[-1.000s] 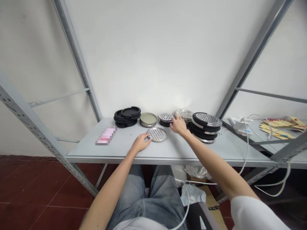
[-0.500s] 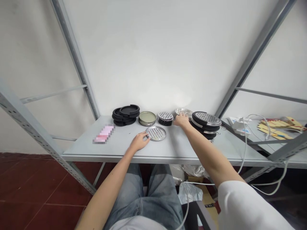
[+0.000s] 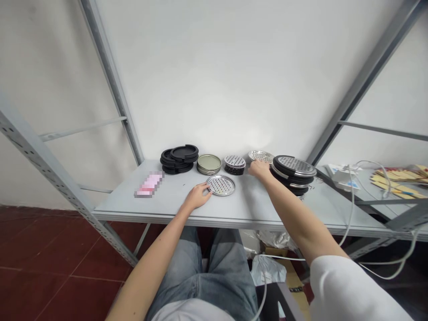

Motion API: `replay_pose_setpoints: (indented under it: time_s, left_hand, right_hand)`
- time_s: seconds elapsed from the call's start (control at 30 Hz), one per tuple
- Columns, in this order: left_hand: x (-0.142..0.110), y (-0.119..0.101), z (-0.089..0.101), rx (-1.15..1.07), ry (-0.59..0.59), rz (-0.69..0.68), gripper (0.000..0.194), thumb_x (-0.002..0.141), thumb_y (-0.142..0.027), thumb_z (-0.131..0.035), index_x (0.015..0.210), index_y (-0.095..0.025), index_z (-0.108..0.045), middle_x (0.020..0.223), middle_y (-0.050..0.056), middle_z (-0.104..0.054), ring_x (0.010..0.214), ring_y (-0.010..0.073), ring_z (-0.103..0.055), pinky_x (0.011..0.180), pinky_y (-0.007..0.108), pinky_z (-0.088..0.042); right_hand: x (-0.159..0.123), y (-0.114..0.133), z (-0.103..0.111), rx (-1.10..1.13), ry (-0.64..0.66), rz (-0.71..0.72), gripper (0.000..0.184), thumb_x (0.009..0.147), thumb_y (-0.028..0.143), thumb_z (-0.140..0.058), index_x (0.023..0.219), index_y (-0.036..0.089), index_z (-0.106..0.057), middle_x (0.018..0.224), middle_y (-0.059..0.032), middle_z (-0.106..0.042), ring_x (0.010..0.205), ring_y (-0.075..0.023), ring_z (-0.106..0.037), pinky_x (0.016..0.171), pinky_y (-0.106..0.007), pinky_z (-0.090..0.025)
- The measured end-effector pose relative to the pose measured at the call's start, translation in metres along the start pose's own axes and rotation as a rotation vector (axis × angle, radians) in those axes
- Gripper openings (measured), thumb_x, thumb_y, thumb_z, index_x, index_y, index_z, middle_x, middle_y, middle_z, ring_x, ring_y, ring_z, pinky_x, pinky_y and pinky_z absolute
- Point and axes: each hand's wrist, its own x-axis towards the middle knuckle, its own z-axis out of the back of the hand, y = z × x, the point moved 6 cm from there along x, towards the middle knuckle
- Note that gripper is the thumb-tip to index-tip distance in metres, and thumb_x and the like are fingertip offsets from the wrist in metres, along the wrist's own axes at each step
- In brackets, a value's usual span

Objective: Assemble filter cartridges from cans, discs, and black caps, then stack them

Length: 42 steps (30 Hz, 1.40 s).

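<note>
On the grey tabletop lies a round metal tray with a perforated plate (image 3: 221, 185). My left hand (image 3: 198, 196) pinches its left rim between thumb and fingers. Farther back, my right hand (image 3: 259, 168) is at the near edge of a silver perforated dish (image 3: 261, 156). Its fingers are bent, and I cannot make out what is between them. Just left of this hand stands a stack of slotted metal discs (image 3: 234, 160) with dark ones below. A stack of pale-faced round metal trays (image 3: 209, 163) sits beside that.
Black ring-shaped holders (image 3: 179, 156) are piled at the back left. To the right, black and metal rounds (image 3: 294, 171) form a taller stack. A blurred-out pink item (image 3: 150, 183) lies on the left. White cables (image 3: 351, 209) hang by the right shelf post.
The view has shifted a little, so the table sits slightly farther right. Both hands stay at about the same places; my left hand remains at the metal tray's rim.
</note>
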Motion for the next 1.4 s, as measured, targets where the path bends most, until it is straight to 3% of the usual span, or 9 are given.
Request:
replay_pose_setpoints:
  time_s: [0.17,0.37,0.6,0.77,0.93,1.03,1.23,1.4]
  left_hand:
    - [0.0,0.0,0.0,0.012,-0.003,0.001,0.036,0.086,-0.037,-0.06,0.117,-0.021,-0.069,0.132,0.01,-0.061,0.121,0.0263,-0.058,0.108,0.037,-0.042]
    - [0.0,0.001,-0.001,0.004,-0.005,-0.009,0.037,0.086,-0.038,-0.06,0.116,-0.02,-0.07,0.132,0.01,-0.061,0.121,0.0257,-0.058,0.108,0.036,-0.042]
    - [0.001,-0.001,0.0,-0.006,-0.003,0.004,0.034,0.085,-0.034,-0.061,0.115,-0.022,-0.07,0.13,0.009,-0.062,0.122,0.0274,-0.057,0.108,0.041,-0.041]
    - [0.002,0.001,0.001,0.017,-0.041,0.004,0.036,0.085,-0.035,-0.061,0.115,-0.018,-0.068,0.132,0.013,-0.059,0.122,0.028,-0.055,0.107,0.041,-0.042]
    - [0.004,0.006,0.005,-0.015,-0.154,-0.027,0.04,0.085,-0.03,-0.06,0.123,-0.017,-0.059,0.123,0.012,-0.061,0.114,0.0243,-0.058,0.102,0.039,-0.046]
    - [0.004,0.009,0.005,-0.036,-0.16,-0.005,0.043,0.085,-0.03,-0.06,0.125,-0.016,-0.057,0.121,0.012,-0.061,0.106,0.0236,-0.061,0.097,0.038,-0.049]
    - [0.002,0.005,0.006,-0.037,-0.131,0.019,0.044,0.085,-0.032,-0.06,0.126,-0.016,-0.056,0.122,0.012,-0.061,0.103,0.0233,-0.062,0.097,0.038,-0.049]
    - [0.001,0.002,0.007,-0.002,-0.137,-0.017,0.051,0.084,-0.034,-0.061,0.131,-0.016,-0.053,0.129,0.014,-0.058,0.12,0.0268,-0.054,0.106,0.041,-0.042]
  right_hand:
    - [-0.005,-0.003,0.01,-0.035,-0.093,0.013,0.041,0.089,0.022,-0.042,0.121,0.009,-0.064,0.133,-0.0203,-0.052,0.121,-0.0348,-0.047,0.1,-0.048,-0.032]
    - [-0.019,0.011,0.035,-0.011,-0.272,0.111,0.042,0.096,0.032,-0.034,0.112,0.013,-0.068,0.136,-0.0165,-0.049,0.118,-0.0324,-0.043,0.098,-0.044,-0.031]
    - [-0.078,0.047,0.073,0.08,-0.497,0.335,0.042,0.096,0.023,-0.032,0.127,0.012,-0.058,0.141,-0.0136,-0.047,0.121,-0.0318,-0.038,0.102,-0.043,-0.026]
    - [-0.117,0.065,0.088,0.28,-0.59,0.339,0.04,0.094,0.021,-0.038,0.129,0.02,-0.058,0.14,-0.008,-0.051,0.119,-0.029,-0.044,0.1,-0.039,-0.031]
    - [-0.12,0.082,0.079,0.542,-0.439,0.366,0.031,0.089,0.018,-0.043,0.109,0.025,-0.066,0.115,-0.0037,-0.067,0.103,-0.0228,-0.059,0.084,-0.031,-0.043]
    - [-0.111,0.08,0.067,0.723,-0.403,0.327,0.029,0.083,0.019,-0.051,0.11,0.025,-0.062,0.106,-0.002,-0.07,0.093,-0.0207,-0.064,0.083,-0.031,-0.046]
    - [-0.097,0.061,0.038,1.144,-0.381,0.295,0.044,0.078,0.026,-0.059,0.121,0.02,-0.052,0.106,-0.0081,-0.07,0.093,-0.0208,-0.066,0.088,-0.036,-0.051]
    - [-0.088,0.042,0.016,1.475,-0.415,0.158,0.063,0.072,0.038,-0.067,0.127,0.017,-0.045,0.105,-0.0113,-0.07,0.086,-0.0212,-0.068,0.08,-0.036,-0.055]
